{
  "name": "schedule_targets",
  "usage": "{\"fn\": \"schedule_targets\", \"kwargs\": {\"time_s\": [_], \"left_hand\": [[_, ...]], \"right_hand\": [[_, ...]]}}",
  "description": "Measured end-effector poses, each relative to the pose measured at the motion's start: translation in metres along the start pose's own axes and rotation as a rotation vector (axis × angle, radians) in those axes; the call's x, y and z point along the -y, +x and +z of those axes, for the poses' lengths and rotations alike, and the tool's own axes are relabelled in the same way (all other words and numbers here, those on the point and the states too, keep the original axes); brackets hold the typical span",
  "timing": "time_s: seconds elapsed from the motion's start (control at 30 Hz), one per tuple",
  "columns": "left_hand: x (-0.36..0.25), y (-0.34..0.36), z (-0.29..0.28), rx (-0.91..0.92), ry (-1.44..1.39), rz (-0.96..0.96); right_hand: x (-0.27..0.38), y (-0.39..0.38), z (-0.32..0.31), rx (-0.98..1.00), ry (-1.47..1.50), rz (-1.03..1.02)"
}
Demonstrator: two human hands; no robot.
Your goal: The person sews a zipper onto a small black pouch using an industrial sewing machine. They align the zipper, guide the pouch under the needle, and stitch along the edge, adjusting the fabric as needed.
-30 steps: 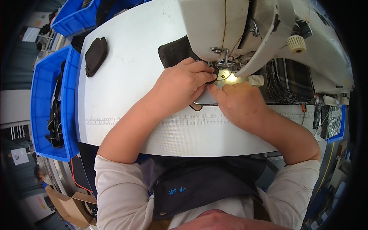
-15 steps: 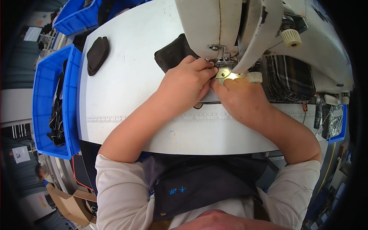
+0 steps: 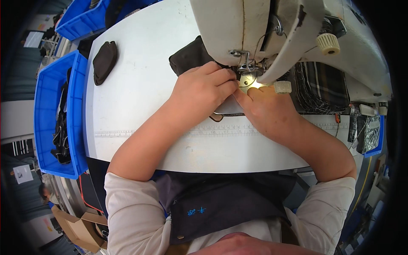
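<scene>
My left hand (image 3: 204, 89) is curled on a dark brown fabric piece (image 3: 187, 57) at the sewing machine's presser foot (image 3: 248, 68); its fingertips are beside the needle, partly hiding what they pinch. My right hand (image 3: 270, 110) rests on the lit metal plate (image 3: 250, 80) just right of it, one finger reaching to my left hand's fingertips, the others curled under; what they hold, if anything, is hidden. The white machine head (image 3: 227, 25) overhangs both hands.
A small dark fabric piece (image 3: 104, 61) lies on the white table (image 3: 127, 85). Blue bins (image 3: 40, 123) with dark items stand at the left. A stack of striped dark fabric (image 3: 323, 85) sits under the machine arm, with a wrapped bundle (image 3: 369, 134) at far right.
The dark fabric under my left hand has shifted a little up and left. My left fingers have crept slightly upward; my right hand stays beside them with little movement.
</scene>
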State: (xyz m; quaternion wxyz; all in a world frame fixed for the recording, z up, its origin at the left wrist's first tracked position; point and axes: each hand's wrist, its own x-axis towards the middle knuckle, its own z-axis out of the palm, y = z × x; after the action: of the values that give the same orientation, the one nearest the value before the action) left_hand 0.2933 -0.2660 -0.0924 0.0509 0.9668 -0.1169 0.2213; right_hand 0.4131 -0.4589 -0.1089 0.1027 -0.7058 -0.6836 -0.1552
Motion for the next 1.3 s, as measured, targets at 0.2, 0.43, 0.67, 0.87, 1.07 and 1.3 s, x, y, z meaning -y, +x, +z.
{"fn": "schedule_targets", "kwargs": {"time_s": [0.2,0.43,0.67,0.87,1.07,1.3], "left_hand": [[0.003,-0.002,0.003,-0.013,-0.207,-0.161],[0.007,-0.004,0.009,0.008,-0.252,-0.180],[0.008,0.000,0.008,-0.036,-0.045,-0.003],[0.006,-0.004,-0.001,0.067,-0.191,-0.099],[-0.002,-0.007,-0.001,0.089,-0.176,-0.163],[-0.016,-0.002,0.002,0.058,-0.127,-0.229]], "right_hand": [[0.001,-0.001,-0.002,0.016,-0.006,-0.011],[0.000,0.001,0.002,-0.012,0.039,-0.008],[0.000,0.000,0.004,-0.018,0.046,0.002],[0.002,-0.001,0.000,0.006,0.031,-0.009],[0.002,0.000,-0.002,-0.013,-0.013,-0.023],[0.001,0.002,0.002,-0.085,-0.007,0.013]]}}
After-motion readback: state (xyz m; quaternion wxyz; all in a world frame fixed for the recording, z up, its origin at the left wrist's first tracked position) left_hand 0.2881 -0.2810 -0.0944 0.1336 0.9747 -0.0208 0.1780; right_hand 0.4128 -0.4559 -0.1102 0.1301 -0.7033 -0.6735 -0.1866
